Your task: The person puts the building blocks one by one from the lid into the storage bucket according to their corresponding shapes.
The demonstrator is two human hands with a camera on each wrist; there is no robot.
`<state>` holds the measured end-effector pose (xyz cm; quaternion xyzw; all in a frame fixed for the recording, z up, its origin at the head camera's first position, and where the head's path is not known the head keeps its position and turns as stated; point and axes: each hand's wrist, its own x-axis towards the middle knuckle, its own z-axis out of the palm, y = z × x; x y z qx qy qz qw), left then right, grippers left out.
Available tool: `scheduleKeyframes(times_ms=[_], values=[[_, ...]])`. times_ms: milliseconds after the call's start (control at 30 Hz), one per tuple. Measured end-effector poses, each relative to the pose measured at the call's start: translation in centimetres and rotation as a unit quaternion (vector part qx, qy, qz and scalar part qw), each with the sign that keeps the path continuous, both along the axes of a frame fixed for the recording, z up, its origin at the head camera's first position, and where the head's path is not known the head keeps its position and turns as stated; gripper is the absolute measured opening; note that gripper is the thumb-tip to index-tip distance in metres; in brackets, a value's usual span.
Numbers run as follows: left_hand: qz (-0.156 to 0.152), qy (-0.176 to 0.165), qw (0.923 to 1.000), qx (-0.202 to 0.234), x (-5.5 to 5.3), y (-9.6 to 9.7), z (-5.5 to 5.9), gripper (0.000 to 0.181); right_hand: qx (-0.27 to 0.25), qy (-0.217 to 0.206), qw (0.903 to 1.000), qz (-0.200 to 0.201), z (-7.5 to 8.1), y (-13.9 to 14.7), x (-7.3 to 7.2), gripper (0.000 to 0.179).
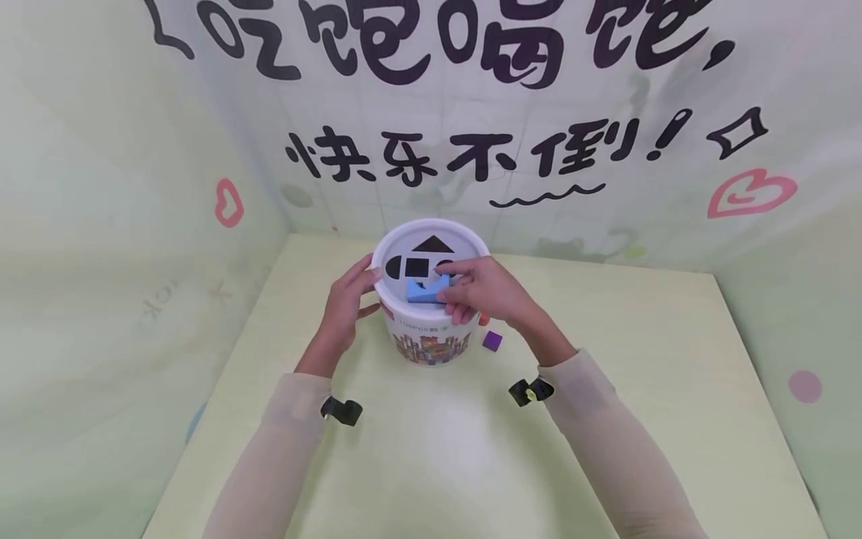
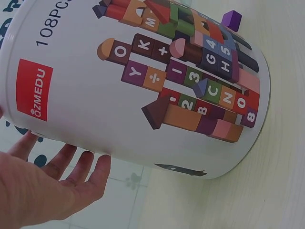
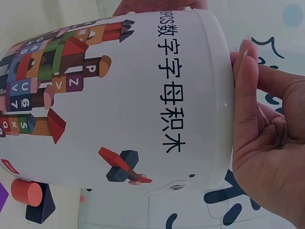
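A white toy-block bucket [image 1: 431,337] stands upright on the table, its lid [image 1: 399,298] cut with a triangle, a square, a half-circle and a partly covered opening. My left hand [image 1: 346,301] rests on the bucket's left side, thumb at the rim; the left wrist view has its relaxed fingers [image 2: 97,176] against the wall. Over the lid's near right part, my right hand [image 1: 490,288] pinches a light blue block [image 1: 423,294] with a curved notch, which lies flat against the lid. In the right wrist view the bucket hides that block behind it.
Just right of the bucket, a purple block [image 1: 492,341] lies on the table [image 1: 431,457]. An orange-red cylinder [image 3: 26,192] and a dark block [image 3: 41,205] sit close to the bucket's base. Behind rises a wall [image 1: 431,180] with printed lettering.
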<state>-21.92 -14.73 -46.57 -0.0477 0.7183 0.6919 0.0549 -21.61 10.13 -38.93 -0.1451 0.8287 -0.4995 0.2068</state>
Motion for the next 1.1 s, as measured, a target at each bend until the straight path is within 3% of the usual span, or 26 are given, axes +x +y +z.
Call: scheduleKeyframes(times_ms=[700,933,1100], values=[[-0.002,-0.005,1.0000,0.002,0.1,0.0,0.0,0.050,-0.017,-0.002,0.9999,-0.003,-0.2,1.2,-0.1,0.037],[-0.001,-0.004,1.0000,0.005,0.1,0.1,0.1,0.051,-0.061,-0.009,0.9970,-0.048,-0.8,2.5,-0.2,0.034],[-0.001,-0.004,1.0000,0.006,0.2,0.1,0.1,0.051,-0.119,-0.001,0.9878,-0.101,-2.1,4.2,-0.6,0.036]])
